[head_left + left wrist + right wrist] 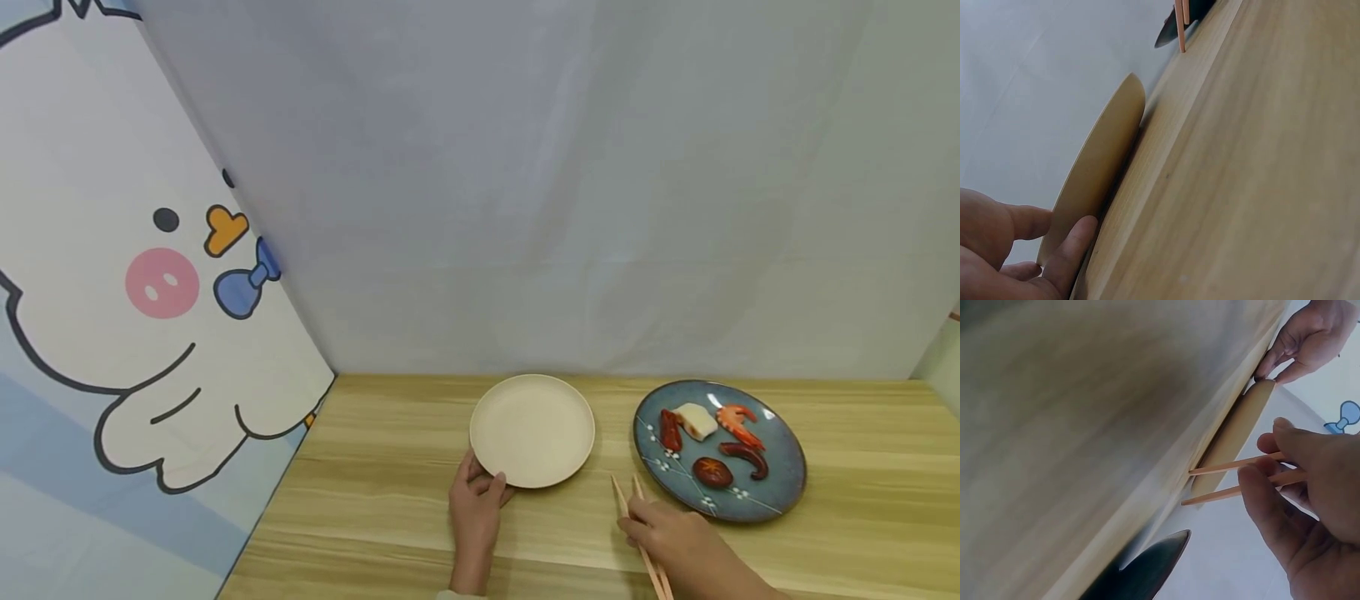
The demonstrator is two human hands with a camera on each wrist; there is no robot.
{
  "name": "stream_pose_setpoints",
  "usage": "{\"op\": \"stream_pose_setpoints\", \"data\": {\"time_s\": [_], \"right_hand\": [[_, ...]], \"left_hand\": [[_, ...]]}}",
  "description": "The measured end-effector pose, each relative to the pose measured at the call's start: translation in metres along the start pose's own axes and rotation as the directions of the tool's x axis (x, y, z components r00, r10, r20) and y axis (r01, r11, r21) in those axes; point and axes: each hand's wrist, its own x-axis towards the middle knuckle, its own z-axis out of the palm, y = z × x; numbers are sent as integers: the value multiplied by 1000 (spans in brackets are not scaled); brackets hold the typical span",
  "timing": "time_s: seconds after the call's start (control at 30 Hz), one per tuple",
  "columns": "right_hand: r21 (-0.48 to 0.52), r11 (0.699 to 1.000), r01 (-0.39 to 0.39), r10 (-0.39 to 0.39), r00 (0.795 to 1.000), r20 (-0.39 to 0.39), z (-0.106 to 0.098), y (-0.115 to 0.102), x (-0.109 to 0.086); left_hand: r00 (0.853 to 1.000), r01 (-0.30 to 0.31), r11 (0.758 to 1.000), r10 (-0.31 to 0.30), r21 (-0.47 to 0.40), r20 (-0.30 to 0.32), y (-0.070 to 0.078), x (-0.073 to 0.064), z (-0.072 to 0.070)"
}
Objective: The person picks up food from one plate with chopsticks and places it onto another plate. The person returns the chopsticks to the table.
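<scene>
My left hand (477, 502) pinches the near left rim of a cream plate (532, 429), its thumb over the edge and fingers at the side and below. In the left wrist view the plate's side shows close over the wood, fingers (1072, 250) at its rim. My right hand (671, 533) holds a pair of wooden chopsticks (647, 554), their tips slightly apart and pointing away from me, between the two plates. Just beyond that hand lies a blue-grey plate (783, 467) with a blossom pattern.
On the blue-grey plate are a shrimp (738, 425), a mushroom cap (712, 472), a whitish block (697, 422), a dark red piece (670, 432) and a curved brown piece (746, 458). A pale curtain (525, 183) hangs behind the wooden table (360, 483); a cartoon-printed panel (82, 200) stands left.
</scene>
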Motion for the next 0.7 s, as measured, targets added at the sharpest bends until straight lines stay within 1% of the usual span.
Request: {"op": "stream_pose_setpoints", "data": {"time_s": [0.13,0.33,0.43,0.57,0.7], "right_hand": [[-6,999,39,-39,999,-6,3,0,2],[-19,997,81,-80,997,19,6,-2,5],[-46,995,90,-87,994,65,7,-5,7],[-56,995,86,-77,986,150,6,-9,10],[-53,995,81,-70,981,179,6,-11,11]], "left_hand": [[1000,-1,1000,1,12,-5,-1,0,0],[1000,0,1000,0,8,-4,0,1,0],[1000,5,1000,-5,-2,-5,1,0,0],[1000,7,1000,-7,-8,-10,2,-1,0],[1000,5,1000,-5,-5,-7,2,-2,-1]]}}
